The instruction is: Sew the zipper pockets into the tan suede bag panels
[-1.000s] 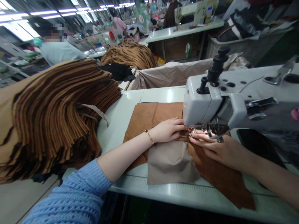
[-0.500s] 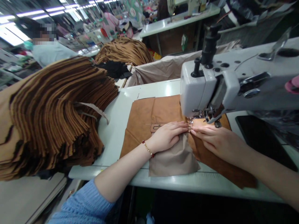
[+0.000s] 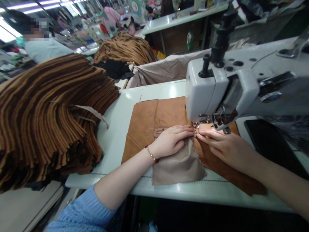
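A brown leather-like panel (image 3: 145,117) lies on the work table under the head of a white sewing machine (image 3: 201,91). My left hand (image 3: 172,141) rests on the panel with its fingers stretched out, fingertips just in front of the presser foot (image 3: 197,125). From the right, my right hand (image 3: 225,146) also lies with fingers extended on the panel, its fingertips close to the left ones. A short zipper (image 3: 158,132) set in the panel shows left of my left hand. Beneath that hand, a beige cloth piece (image 3: 180,170) hangs toward the table's front edge.
A tall stack of brown panels (image 3: 60,119) stands at the left. A black flat slab (image 3: 270,141) lies right of the machine. Behind the table are a beige cloth-lined bin (image 3: 164,69) and another brown heap (image 3: 125,50). A person (image 3: 45,48) is at the far left.
The view has shifted slightly, bringing the stack and machine a little nearer. Both hands stay almost in place on the panel by the presser foot.
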A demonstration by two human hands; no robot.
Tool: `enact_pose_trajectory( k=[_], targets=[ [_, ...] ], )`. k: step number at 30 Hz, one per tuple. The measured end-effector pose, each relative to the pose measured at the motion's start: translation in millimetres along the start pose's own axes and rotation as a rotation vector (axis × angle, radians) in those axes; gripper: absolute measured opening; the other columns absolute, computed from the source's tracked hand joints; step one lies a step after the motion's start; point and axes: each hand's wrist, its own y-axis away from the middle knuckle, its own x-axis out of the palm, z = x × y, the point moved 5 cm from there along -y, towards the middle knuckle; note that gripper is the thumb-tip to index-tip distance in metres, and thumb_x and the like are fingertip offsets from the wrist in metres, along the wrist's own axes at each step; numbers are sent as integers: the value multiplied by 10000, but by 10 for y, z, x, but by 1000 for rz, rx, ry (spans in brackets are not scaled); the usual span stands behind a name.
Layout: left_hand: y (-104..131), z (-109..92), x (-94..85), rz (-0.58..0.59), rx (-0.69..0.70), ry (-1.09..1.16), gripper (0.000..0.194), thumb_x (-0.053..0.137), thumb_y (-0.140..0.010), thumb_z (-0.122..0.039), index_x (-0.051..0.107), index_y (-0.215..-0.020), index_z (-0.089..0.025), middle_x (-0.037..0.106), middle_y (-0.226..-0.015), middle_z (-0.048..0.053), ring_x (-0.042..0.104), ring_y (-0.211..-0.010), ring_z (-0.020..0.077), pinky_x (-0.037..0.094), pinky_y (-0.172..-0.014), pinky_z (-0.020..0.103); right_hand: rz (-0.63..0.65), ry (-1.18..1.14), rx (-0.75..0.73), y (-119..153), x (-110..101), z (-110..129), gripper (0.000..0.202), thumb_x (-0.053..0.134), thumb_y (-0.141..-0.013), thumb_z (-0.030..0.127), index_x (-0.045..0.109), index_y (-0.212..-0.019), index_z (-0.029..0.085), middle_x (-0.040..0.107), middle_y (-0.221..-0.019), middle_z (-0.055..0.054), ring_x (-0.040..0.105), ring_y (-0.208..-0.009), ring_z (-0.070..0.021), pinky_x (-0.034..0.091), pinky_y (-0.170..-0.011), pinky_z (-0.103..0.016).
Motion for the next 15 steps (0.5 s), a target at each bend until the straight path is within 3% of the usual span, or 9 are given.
enact_pose_trajectory(
  k=[15],
  targets=[
    [-32, 10, 13, 12, -53, -81, 429, 474, -957, -139, 584, -1361, -232, 544, -1505, 29, 452, -1440, 204, 363, -1216, 406, -70, 0, 25, -55, -98, -4, 475, 504, -921, 108, 620, -1363, 239, 667, -1331, -70, 666, -1134, -225, 549, -945, -376]
  ],
)
